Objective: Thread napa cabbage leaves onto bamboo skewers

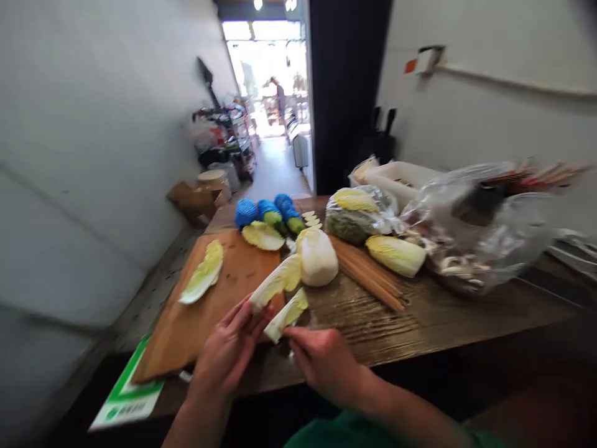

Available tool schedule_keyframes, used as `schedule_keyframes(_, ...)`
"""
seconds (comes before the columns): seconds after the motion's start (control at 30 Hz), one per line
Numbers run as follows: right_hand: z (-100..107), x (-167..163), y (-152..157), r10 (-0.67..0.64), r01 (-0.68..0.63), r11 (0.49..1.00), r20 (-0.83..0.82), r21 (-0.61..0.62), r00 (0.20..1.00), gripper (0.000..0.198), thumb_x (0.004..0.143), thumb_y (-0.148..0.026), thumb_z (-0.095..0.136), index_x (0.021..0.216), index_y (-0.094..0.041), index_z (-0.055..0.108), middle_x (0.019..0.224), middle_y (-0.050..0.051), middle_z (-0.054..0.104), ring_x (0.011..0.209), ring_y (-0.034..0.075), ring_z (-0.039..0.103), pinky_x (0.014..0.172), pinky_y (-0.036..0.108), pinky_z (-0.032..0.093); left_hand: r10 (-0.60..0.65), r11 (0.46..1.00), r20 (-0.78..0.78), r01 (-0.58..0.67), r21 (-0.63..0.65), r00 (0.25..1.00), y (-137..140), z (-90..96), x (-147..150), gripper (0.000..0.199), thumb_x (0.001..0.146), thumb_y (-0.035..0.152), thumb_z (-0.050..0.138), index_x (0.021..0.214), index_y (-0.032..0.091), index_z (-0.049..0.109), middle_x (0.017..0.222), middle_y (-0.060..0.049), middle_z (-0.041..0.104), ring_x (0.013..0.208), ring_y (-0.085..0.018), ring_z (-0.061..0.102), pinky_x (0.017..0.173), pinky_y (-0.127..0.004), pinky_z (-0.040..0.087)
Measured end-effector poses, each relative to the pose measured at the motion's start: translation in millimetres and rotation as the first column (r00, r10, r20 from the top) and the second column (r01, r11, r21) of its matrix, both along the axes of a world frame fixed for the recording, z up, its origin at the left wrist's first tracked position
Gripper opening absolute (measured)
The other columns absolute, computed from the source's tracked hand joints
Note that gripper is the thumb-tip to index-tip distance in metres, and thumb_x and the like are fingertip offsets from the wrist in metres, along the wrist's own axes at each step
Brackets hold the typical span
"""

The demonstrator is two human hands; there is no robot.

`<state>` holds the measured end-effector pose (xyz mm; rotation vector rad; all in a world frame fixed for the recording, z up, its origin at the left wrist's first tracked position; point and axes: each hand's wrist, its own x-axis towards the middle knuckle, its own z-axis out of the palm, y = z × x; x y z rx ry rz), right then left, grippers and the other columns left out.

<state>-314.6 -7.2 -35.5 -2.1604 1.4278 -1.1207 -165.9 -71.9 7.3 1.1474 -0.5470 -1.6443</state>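
Close to the near edge of the bench [345, 323], the left hand [236, 345] grips the base of a long leaf piece [276, 285]; the right hand [326, 361] pinches a shorter leaf strip [288, 315] just beside it, both long axes slanting away and rightward.

Blown-out daylight from the far doorway [265, 70], blurry dim corners.

The clothing [338, 432] is green; forearms [201, 401] [398, 401] and hands [231, 342] [326, 358] are bare.
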Motion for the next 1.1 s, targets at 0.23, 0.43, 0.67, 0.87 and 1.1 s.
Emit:
schedule_keyframes(0.23, -6, 0, 11, 0.060, -0.050, 0.988, 0.070, -0.143, 0.996, 0.029, 0.088, -0.011, 0.044, 0.109, -0.004, 0.062, 0.097, 0.015, 0.071, 0.081, 0.019, 0.070, 0.080, 0.026, 0.055, 0.030, 0.996, -0.146, -0.041, -0.073, 0.989, 13, -0.2, 3, 0.018, 0.084, 0.009, 0.051, 0.096, 0.007, 0.064, 0.101, -0.015, 0.068, 0.089, -0.023, 0.066, 0.087, -0.037, 0.052)
schedule_keyframes(0.43, 0, 0, 20, 0.045, -0.034, 0.982, 0.054, -0.185, 0.998, 0.028, 0.088, -0.010, 0.043, 0.107, -0.002, 0.062, 0.096, 0.016, 0.071, 0.080, 0.019, 0.070, 0.076, 0.025, 0.057, 0.082, 0.994, -0.125, -0.091, -0.067, 0.989, 19, 9.9, 9, 0.015, 0.082, 0.007, 0.054, 0.092, 0.007, 0.065, 0.092, -0.013, 0.070, 0.087, -0.022, 0.067, 0.079, -0.033, 0.056)
schedule_keyframes(0.67, -1, 0, 23, 0.060, -0.055, 0.989, 0.034, -0.140, 0.998, 0.029, 0.088, -0.010, 0.043, 0.110, -0.005, 0.062, 0.099, 0.015, 0.070, 0.082, 0.020, 0.070, 0.078, 0.028, 0.057, 0.103, 0.993, -0.088, -0.107, -0.041, 0.991, 19, 10.3, 12, 0.015, 0.082, 0.007, 0.053, 0.092, 0.006, 0.065, 0.091, -0.014, 0.070, 0.085, -0.022, 0.067, 0.080, -0.035, 0.055)
schedule_keyframes(0.87, 0, -1, 25, 0.053, -0.050, 0.988, 0.017, -0.146, 0.998, 0.031, 0.087, -0.010, 0.042, 0.110, -0.008, 0.062, 0.098, 0.014, 0.071, 0.081, 0.020, 0.070, 0.073, 0.028, 0.059, 0.086, 0.994, -0.089, -0.091, -0.052, 0.992, 21, 9.5, 13, 0.016, 0.081, 0.008, 0.055, 0.092, 0.007, 0.066, 0.093, -0.014, 0.070, 0.084, -0.023, 0.068, 0.088, -0.042, 0.052)
schedule_keyframes(1.1, 2, -2, 25, 0.061, -0.057, 0.986, 0.021, -0.158, 0.998, 0.029, 0.087, -0.010, 0.042, 0.107, -0.004, 0.063, 0.096, 0.016, 0.071, 0.080, 0.020, 0.071, 0.074, 0.026, 0.058, 0.099, 0.994, -0.074, -0.102, -0.044, 0.992, 21, 12.0, 11, 0.016, 0.083, 0.008, 0.052, 0.092, 0.006, 0.065, 0.093, -0.014, 0.070, 0.086, -0.023, 0.067, 0.087, -0.040, 0.053)
